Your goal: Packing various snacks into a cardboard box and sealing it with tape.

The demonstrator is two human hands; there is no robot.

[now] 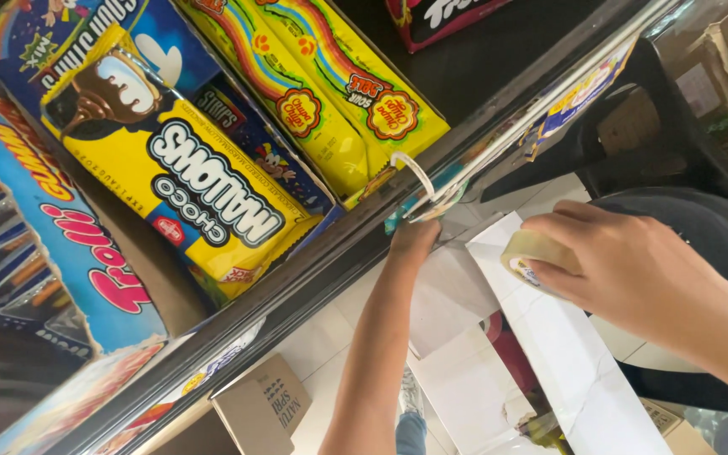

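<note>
Looking down along a dark shelf edge (297, 282) that runs diagonally across the view, so here's the stuff left to right. Far left there's a light blue display box (52, 244) with big pink lettering, tilted on its side. Next to it a yellow box of chocolate marshmallow treats (187, 185) lies on top of a dark blue candy box (153, 50), and just right of those are two long yellow boxes with rainbow stripes (322, 84) and round red-and-yellow logos. Up top there's the corner of a black and red box (440, 17). Colourful label strips (566, 97) are tucked along the shelf rail, and a white loop of plastic (414, 173) sticks out from the edge.

The left hand (414, 240) reaches up from below, fingertips pressed together against the shelf edge right under that loop; can't tell if it's actually pinching anything. The right hand (634, 270) comes in from the right with its fingers curled and clamped around a roll of clear tape (532, 253), which sits just beside the left hand, over a long white paper sheet (566, 354). Down on the floor there's a small brown cardboard box (263, 409), and a dark plastic stool (693, 219) is behind the right hand.
</note>
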